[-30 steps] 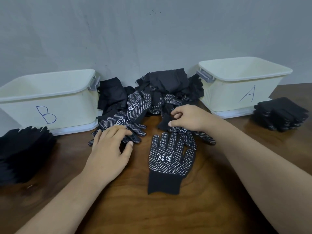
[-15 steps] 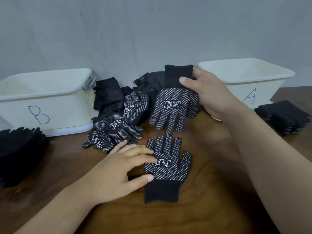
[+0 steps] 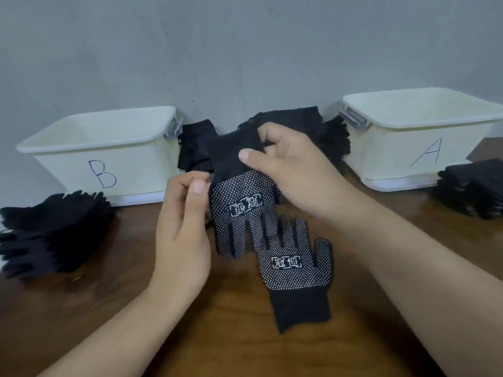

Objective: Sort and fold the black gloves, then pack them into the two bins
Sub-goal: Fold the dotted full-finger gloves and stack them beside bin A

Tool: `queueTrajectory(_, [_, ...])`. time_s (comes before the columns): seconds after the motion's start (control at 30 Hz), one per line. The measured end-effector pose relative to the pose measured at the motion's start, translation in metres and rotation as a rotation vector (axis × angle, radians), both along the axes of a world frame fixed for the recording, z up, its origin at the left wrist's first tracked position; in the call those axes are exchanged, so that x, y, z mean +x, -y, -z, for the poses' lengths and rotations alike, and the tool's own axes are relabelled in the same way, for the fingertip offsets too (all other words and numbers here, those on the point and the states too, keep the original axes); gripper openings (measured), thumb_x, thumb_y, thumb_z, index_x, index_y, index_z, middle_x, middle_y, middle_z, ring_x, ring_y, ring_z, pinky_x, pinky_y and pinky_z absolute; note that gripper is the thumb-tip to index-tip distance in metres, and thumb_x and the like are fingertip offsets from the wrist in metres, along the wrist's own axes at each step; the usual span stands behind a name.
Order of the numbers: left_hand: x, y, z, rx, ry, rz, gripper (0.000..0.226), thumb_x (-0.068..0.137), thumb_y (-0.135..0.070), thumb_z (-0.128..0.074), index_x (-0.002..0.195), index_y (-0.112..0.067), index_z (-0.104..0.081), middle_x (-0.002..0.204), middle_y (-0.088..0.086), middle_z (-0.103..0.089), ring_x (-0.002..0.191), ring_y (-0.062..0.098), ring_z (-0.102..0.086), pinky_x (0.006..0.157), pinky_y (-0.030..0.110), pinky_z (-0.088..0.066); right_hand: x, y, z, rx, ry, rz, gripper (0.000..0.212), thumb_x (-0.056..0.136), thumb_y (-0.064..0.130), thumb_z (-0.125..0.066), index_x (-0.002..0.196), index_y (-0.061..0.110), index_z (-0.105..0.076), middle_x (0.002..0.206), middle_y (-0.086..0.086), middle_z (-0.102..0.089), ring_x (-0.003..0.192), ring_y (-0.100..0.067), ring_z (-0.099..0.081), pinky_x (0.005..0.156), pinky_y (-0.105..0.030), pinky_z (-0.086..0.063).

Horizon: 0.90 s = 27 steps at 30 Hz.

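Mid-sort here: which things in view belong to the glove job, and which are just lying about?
In the job: held glove, gripped by the right hand and pinched by the left hand; flat glove; loose pile behind; bin A; bin B; left stack; right stack.
Just lying about: small pale scrap on the table, too small to identify.

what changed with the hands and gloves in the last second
The right hand pulled a glove from the pile and lifted it by the cuff; this hanging glove points fingers down. The left hand came off the flat glove, rose and pinches the hanging glove's edge. Flat glove, bin B, bin A and side stacks stayed put.
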State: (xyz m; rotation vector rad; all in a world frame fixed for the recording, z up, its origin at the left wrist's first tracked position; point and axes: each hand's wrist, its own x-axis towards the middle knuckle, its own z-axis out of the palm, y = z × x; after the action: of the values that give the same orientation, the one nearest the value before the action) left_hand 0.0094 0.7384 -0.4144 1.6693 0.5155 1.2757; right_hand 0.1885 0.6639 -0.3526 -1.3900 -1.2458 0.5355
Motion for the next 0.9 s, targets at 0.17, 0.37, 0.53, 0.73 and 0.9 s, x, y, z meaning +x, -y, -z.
queueTrajectory(0.17, [-0.005,0.001,-0.016,-0.047,-0.099,-0.092,0.042,0.111,-0.043,-0.051,0.076,-0.019,-0.051,0.070,-0.006,-0.049,0.071,0.008,-0.044,0.066,0.036,-0.038,-0.048,-0.003,0.019,0.079,0.095,0.097,0.012,0.106,0.031,-0.067,0.107,0.019,-0.068,0.094,0.007,-0.081,0.091,-0.009,-0.077,0.090,-0.044,-0.061])
queueTrajectory(0.37, [-0.013,-0.008,-0.023,0.058,-0.134,-0.236,0.044,0.111,-0.044,-0.050,0.080,-0.014,-0.057,0.071,-0.002,-0.058,0.069,0.004,-0.049,0.061,0.028,-0.042,-0.051,0.000,0.023,0.181,0.069,0.211,0.016,0.104,0.028,-0.070,0.097,0.014,-0.069,0.074,0.008,-0.076,0.068,-0.005,-0.073,0.063,-0.031,-0.060])
queueTrajectory(0.53, [-0.009,-0.014,-0.021,0.065,-0.089,-0.190,0.042,0.112,-0.041,-0.051,0.082,-0.011,-0.057,0.073,-0.006,-0.056,0.071,0.005,-0.049,0.065,0.029,-0.043,-0.044,-0.001,0.017,0.157,0.126,0.142,0.017,0.105,0.027,-0.067,0.089,0.022,-0.064,0.057,0.014,-0.063,0.050,-0.001,-0.057,0.053,-0.013,-0.044])
queueTrajectory(0.73, [-0.006,-0.021,0.004,0.058,-0.124,-0.067,0.030,0.112,-0.041,-0.050,0.091,-0.023,-0.062,0.072,-0.004,-0.062,0.068,0.014,-0.059,0.067,0.038,-0.051,-0.015,0.002,0.000,0.163,0.213,0.116,0.025,0.108,0.017,-0.064,0.083,0.021,-0.057,0.062,0.024,-0.063,0.061,0.008,-0.057,0.066,-0.008,-0.044])
queueTrajectory(0.9, [-0.003,-0.029,0.027,0.169,-0.434,0.047,0.015,0.108,-0.034,-0.056,0.096,-0.028,-0.062,0.088,-0.009,-0.070,0.084,0.011,-0.067,0.079,0.035,-0.053,0.022,-0.002,0.002,0.255,0.046,0.142,0.012,0.106,0.024,-0.066,0.107,0.014,-0.073,0.106,-0.014,-0.080,0.105,-0.027,-0.076,0.103,-0.059,-0.056])
